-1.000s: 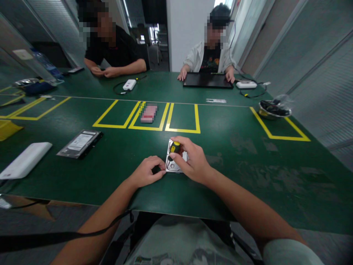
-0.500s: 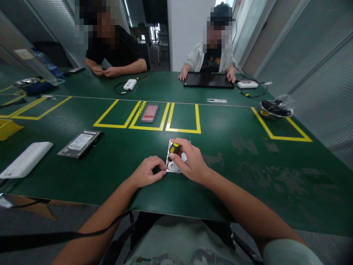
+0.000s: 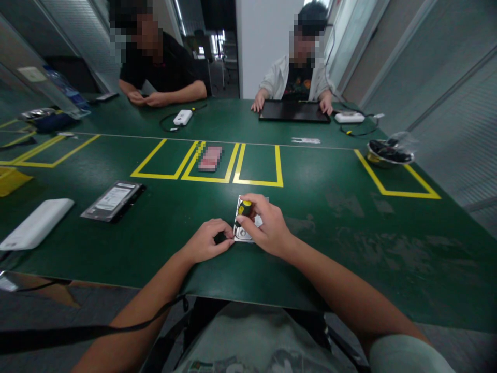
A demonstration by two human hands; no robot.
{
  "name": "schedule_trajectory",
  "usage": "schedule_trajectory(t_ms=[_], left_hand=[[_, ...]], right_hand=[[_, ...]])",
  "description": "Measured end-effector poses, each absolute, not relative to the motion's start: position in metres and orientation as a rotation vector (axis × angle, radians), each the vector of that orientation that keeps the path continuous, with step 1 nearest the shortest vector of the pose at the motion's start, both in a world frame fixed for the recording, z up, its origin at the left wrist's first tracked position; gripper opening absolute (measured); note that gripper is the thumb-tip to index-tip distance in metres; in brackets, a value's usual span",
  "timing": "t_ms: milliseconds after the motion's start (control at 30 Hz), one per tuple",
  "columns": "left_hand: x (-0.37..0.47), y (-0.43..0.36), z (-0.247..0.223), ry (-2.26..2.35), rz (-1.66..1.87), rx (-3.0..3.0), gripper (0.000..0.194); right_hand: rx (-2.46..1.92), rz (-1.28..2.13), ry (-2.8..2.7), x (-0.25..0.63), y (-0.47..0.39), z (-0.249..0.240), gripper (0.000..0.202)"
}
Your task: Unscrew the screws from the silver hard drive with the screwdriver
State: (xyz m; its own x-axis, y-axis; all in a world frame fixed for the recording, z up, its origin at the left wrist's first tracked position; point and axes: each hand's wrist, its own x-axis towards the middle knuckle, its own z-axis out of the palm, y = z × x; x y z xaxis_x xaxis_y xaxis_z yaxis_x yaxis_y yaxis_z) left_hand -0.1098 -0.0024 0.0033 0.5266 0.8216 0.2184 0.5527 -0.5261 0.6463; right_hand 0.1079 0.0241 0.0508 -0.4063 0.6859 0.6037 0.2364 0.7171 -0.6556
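Observation:
A small silver hard drive [image 3: 243, 233] lies flat on the green table in front of me, partly covered by my right hand. My right hand [image 3: 267, 223] is closed round a short yellow-and-black screwdriver [image 3: 244, 208], held over the drive's left side with its shaft pointing down. Its tip meets the drive near the lower left corner, though the exact contact is too small to see. My left hand [image 3: 209, 241] is curled, thumb and fingertips pinched at that same corner, steadying the drive's edge.
To the left lie a larger hard drive [image 3: 113, 200] in a clear bag and a white power bank [image 3: 37, 224]. Yellow tape frames one pink pixelated item [image 3: 210, 158]. A bowl of dark parts [image 3: 389, 154] stands right. Two people sit opposite, one holding a black panel [image 3: 294, 111].
Almost nothing differs. The screwdriver handle has turned slightly in my right hand, while both hands and the hard drive keep their places.

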Motion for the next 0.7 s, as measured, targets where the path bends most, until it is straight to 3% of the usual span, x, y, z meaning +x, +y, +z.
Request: schedule_trajectory(t_ms=[700], left_hand=[[-0.111,-0.002,0.002,1.132,0.707,2.259,0.005]], right_hand=[[-0.851,0.486,-1.9,0.107,0.02,0.069,0.021]])
